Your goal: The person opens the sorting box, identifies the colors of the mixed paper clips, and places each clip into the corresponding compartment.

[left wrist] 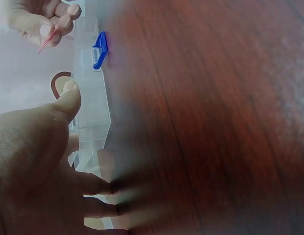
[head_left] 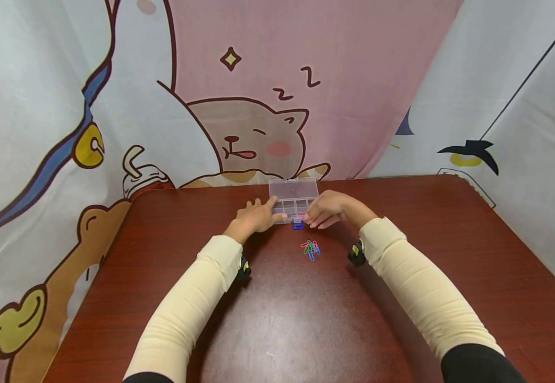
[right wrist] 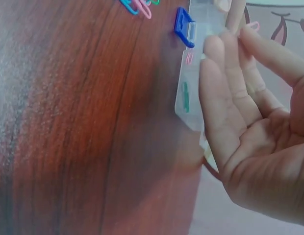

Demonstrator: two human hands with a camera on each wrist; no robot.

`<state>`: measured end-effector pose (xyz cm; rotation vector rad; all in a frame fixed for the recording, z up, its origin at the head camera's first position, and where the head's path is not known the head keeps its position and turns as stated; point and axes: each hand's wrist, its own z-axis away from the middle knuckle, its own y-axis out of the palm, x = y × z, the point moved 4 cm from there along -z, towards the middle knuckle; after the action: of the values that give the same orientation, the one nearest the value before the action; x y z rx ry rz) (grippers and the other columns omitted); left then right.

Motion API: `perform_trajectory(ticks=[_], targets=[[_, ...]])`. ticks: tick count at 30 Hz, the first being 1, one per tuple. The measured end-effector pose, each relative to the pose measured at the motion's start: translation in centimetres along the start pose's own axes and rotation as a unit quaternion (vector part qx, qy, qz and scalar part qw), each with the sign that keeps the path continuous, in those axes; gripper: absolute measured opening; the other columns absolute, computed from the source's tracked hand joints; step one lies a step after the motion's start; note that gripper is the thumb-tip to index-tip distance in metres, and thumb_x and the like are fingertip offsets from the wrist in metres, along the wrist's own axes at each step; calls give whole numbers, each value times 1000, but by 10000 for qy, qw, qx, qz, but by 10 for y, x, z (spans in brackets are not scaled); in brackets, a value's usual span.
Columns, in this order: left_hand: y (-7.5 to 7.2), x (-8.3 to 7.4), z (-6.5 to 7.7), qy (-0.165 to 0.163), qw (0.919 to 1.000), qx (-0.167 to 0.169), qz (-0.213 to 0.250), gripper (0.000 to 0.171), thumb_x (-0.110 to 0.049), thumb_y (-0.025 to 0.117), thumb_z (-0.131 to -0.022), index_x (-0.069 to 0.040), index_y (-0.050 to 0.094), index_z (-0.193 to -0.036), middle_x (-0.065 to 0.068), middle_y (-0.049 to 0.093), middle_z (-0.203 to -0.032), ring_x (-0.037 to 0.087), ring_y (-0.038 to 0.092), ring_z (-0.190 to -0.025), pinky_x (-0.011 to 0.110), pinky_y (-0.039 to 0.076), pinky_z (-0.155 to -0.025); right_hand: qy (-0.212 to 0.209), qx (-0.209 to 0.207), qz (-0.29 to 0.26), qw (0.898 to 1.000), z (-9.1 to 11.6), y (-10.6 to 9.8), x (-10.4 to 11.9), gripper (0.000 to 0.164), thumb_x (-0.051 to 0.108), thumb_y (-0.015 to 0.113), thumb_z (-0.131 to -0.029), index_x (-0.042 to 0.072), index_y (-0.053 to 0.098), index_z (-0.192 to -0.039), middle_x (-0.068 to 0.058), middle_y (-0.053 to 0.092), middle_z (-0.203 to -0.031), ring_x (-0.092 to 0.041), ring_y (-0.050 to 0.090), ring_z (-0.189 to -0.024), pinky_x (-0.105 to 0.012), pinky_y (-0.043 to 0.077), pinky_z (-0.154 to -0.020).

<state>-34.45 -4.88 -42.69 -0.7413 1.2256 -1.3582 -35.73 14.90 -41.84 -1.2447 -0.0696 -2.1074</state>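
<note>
A clear plastic compartment box point(head_left: 293, 189) stands at the table's far side with its lid raised. Its blue latch point(left wrist: 101, 50) hangs at the front. My left hand point(head_left: 254, 215) rests at the box's left end, fingers spread and thumb along the front edge. Over the box, my right hand point(head_left: 332, 208) pinches a pink paper clip point(left wrist: 47, 41) between thumb and forefinger. Through the clear front wall, a pink clip point(right wrist: 190, 58) and a green clip point(right wrist: 186, 98) show inside the right part.
A small pile of colored paper clips point(head_left: 311, 249) lies on the brown table point(head_left: 277, 319), in front of the box. A cartoon-printed cloth point(head_left: 354, 64) hangs behind the table's far edge.
</note>
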Motion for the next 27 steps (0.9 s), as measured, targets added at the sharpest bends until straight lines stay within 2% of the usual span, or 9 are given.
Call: perform_trajectory(ticks=[6,11,27], targets=[[1,0,1,37,10000,25,2,72,-66,31,-86,-31,12,-146,22,21,-145,43,18,-130,61,26,-92,2,-280,-696,9972,2,-7,-4,35,10,70,-78,-4,61,-109,-15,66,-93,-21,65,-76,-36,50,-69],[2,0,1,57,10000,24,-35,72,-65,31,-86,-30,12,-146,21,21,-144,42,19,-130,61,26,-91,-12,-450,-892,9950,2,-11,-2,35,9,68,-79,-4,60,-110,-15,66,-95,-20,65,-76,-35,51,-69],[0,1,-1,76,9999,-6,85,71,-65,32,-86,-30,14,-145,22,21,-145,44,19,-129,62,23,-92,33,-652,-929,9935,1,-16,3,33,13,68,-81,-3,61,-109,-14,67,-91,-19,65,-74,-35,51,-68]])
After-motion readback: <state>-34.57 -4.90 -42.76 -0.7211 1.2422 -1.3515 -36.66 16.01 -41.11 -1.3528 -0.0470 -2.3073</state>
